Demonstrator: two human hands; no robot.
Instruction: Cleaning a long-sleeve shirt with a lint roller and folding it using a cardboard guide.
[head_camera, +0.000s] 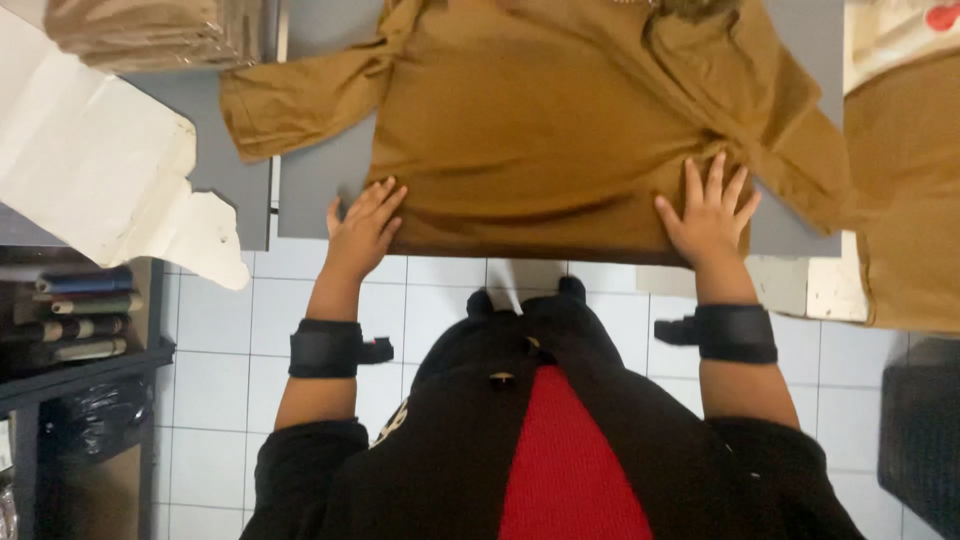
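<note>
Grey table (320, 170) bears a brown shirt (560, 120), both hands' (365, 225) (710, 220) open grip flat on it.

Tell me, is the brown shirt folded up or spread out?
Spread out. The shirt lies flat on the grey table, one sleeve stretched sideways, with the left hand and right hand pressing its hem.

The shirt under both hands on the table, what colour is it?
The shirt is a plain mustard brown with no pattern, seen clearly in the head view.

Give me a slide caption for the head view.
Left hand and right hand pressed flat on a brown shirt.
</note>
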